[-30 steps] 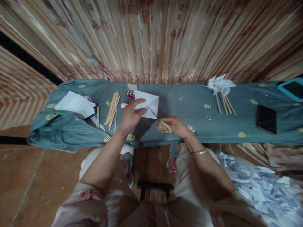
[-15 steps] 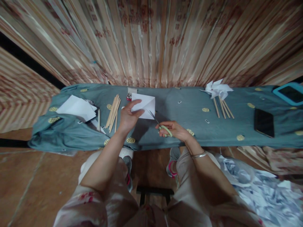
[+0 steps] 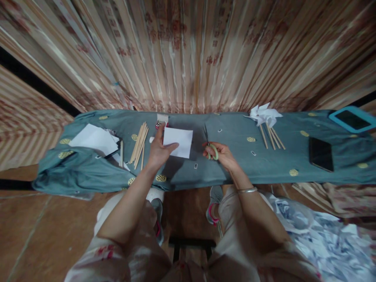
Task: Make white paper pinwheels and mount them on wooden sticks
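My left hand (image 3: 160, 149) grips a square white sheet of paper (image 3: 182, 141) by its left side, the thumb lying across its front. In my right hand (image 3: 221, 154) is a pair of scissors (image 3: 213, 151) with pale green handles. Their dark blades point up and away, apart from the paper's right edge. Just behind my left hand sits a small open box of shiny metal pieces (image 3: 161, 124). Left of that hand lies a bundle of thin wooden sticks (image 3: 139, 143).
A stack of white paper (image 3: 93, 139) lies at the left of the cloth-covered table (image 3: 235, 172). Paper pinwheels on sticks (image 3: 266, 115), a black phone (image 3: 320, 154) and a blue-framed tablet (image 3: 352, 119) lie to the right. A clear bag of paper pieces (image 3: 331, 239) stands below, right.
The scissors have moved right, away from the paper, and their blades now point more upward. The paper in my left hand has turned, showing a plain face where a diagonal crease was visible.
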The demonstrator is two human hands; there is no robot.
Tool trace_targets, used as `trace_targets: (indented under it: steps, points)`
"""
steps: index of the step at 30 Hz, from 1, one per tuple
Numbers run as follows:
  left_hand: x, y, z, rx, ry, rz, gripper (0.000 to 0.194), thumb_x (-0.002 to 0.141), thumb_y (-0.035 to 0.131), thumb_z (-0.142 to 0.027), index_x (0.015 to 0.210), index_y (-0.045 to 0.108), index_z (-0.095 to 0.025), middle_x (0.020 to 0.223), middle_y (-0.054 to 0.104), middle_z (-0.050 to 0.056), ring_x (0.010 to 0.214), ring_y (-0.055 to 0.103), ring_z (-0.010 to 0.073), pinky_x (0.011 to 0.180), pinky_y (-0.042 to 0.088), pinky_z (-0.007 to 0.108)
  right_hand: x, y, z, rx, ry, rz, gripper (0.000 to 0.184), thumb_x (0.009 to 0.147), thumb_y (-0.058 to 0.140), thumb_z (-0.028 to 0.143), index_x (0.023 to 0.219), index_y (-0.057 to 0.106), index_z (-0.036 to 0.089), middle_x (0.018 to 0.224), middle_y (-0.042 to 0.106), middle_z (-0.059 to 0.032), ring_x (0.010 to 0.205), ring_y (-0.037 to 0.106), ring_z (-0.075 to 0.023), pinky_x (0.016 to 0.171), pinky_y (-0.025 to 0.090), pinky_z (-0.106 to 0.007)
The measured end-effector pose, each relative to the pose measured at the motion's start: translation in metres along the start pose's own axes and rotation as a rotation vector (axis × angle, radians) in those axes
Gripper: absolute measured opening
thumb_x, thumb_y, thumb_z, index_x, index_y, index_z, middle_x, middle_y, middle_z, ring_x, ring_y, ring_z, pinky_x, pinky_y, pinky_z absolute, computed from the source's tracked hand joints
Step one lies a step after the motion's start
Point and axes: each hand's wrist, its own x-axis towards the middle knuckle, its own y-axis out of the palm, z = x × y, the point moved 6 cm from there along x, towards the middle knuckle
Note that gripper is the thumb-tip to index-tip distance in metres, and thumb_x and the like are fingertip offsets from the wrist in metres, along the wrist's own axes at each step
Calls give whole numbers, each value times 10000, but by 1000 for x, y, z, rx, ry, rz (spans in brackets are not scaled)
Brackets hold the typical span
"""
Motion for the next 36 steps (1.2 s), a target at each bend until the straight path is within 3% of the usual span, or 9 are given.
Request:
trace_targets:
  steps: [4, 7, 13, 16, 21, 25, 29, 33, 36]
  points:
    - [-7, 15, 6, 16, -89, 111, 946, 569, 808, -217, 1440, 444, -165, 751, 711, -1, 648, 676, 195, 627, 558, 299, 9, -5, 2, 22, -69, -112, 556, 535, 851, 592, 885, 702, 186, 669, 668, 12, 582, 567, -103, 577, 456, -246]
    - [-11, 24, 11, 55, -132, 170, 873, 552, 802, -181, 1379, 523, -180, 728, 704, -10, 617, 663, 187, 603, 548, 294, 13, -3, 2, 16, -93, -108, 563, 514, 875, 536, 928, 694, 200, 676, 662, 26, 616, 577, -116, 595, 457, -252]
    - [-14, 36, 12, 138, -112, 250, 707, 511, 813, -194, 1198, 655, -153, 979, 744, 63, 895, 699, 252, 821, 553, 361, 13, 7, 1, 32, -112, 10, 581, 466, 906, 449, 946, 695, 199, 735, 695, 15, 653, 597, -125, 614, 474, -259]
    - [-14, 38, 12, 113, -107, 266, 621, 524, 829, -248, 1123, 690, -157, 963, 752, 54, 900, 699, 263, 829, 550, 366, 13, 8, -3, 11, -93, 17, 551, 461, 899, 445, 910, 701, 194, 693, 673, 32, 610, 577, -114, 574, 455, -249]
    - [-18, 42, 13, -96, -173, 241, 598, 557, 858, -327, 1115, 704, -177, 914, 759, 35, 778, 701, 220, 700, 557, 304, 16, 5, -5, -3, -83, -46, 478, 490, 861, 419, 877, 699, 189, 644, 633, 51, 567, 540, -97, 540, 418, -238]
    - [-24, 46, 13, -303, -276, 156, 567, 634, 812, -453, 1118, 687, -185, 1028, 756, 83, 858, 717, 240, 740, 575, 339, 17, 0, -1, 31, -98, -150, 469, 482, 854, 391, 871, 686, 191, 615, 595, 62, 565, 509, -91, 541, 403, -237]
    - [-31, 58, 11, -422, -293, 204, 562, 682, 731, -581, 1071, 658, -182, 1116, 730, 128, 1018, 701, 281, 835, 573, 384, 19, -5, -2, 60, -113, -284, 512, 468, 860, 441, 882, 672, 206, 604, 572, 61, 555, 468, -93, 529, 379, -245]
    - [-39, 69, 11, -338, -206, 240, 589, 623, 807, -494, 1107, 616, -219, 1205, 697, 90, 1161, 642, 270, 939, 536, 393, 23, -5, -8, 84, -116, -340, 551, 487, 837, 503, 918, 652, 212, 594, 558, 59, 553, 468, -104, 533, 372, -255]
    - [-42, 76, 15, -274, -170, 209, 666, 523, 883, -396, 1102, 613, -208, 1178, 710, 87, 1160, 640, 268, 976, 516, 390, 24, 0, -9, 55, -138, -342, 534, 538, 799, 534, 937, 637, 219, 583, 551, 65, 555, 469, -107, 533, 370, -251]
